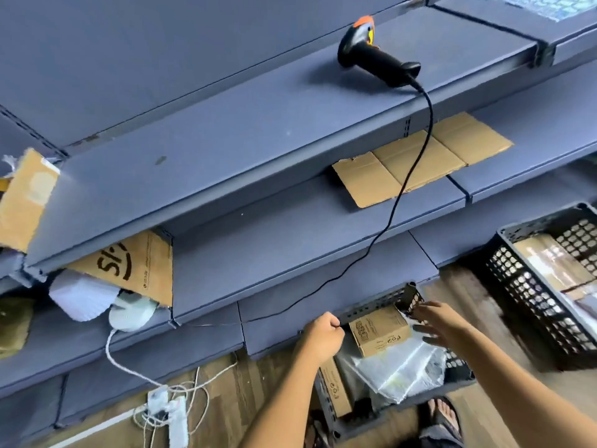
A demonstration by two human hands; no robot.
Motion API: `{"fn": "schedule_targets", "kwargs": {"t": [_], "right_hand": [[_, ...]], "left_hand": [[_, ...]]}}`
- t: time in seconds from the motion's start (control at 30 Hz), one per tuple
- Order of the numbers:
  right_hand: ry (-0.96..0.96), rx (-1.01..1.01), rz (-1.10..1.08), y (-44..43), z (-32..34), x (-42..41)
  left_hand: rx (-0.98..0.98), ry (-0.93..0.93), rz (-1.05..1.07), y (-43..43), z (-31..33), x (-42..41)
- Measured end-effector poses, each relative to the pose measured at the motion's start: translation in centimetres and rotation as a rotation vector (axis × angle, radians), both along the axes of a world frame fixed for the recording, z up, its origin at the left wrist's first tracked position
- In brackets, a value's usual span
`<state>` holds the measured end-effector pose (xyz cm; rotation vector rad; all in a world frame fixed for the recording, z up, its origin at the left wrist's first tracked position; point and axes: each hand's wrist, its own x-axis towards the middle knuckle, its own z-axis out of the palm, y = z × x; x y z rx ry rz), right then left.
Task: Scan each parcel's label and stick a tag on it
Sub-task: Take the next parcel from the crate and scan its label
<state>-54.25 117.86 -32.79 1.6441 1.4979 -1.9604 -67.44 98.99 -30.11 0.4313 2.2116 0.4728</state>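
Parcel, a small cardboard box, lies in the grey crate at 5 o'clock. Risk: the scanner sits on a shelf at 1 o'clock and its cable trails down to the crate; a snag while lifting could drag it off. Right hand: fingers spread wide, blurred, just beside the box, holding nothing. Left hand: fingers curled tight at the crate rim; on rim or cable, cannot tell.

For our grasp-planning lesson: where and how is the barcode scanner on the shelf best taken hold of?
Probably by the black handle, coming from the front edge of the shelf: the scanner lies on its side with the handle and its cable nearest that edge, its bulky head farther back.
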Motion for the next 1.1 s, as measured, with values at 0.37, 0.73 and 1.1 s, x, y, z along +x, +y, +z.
{"fn": "schedule_targets", "kwargs": {"t": [0.37,0.73,1.1], "right_hand": [[-0.082,-0.076,-0.258,-2.0,-14.9,-0.5],[-0.147,-0.171,-0.526,-4.9,-38.4,-4.2],[-0.345,-0.034,-0.770,-4.1,-48.4,-9.4]], "left_hand": [[-0.012,-0.182,-0.049,1.9,-14.5,-0.8],[-0.069,-0.250,-0.064,1.3,-34.1,-0.5],[-0.079,-0.281,0.027,-1.2,-42.4,-4.2]]}}
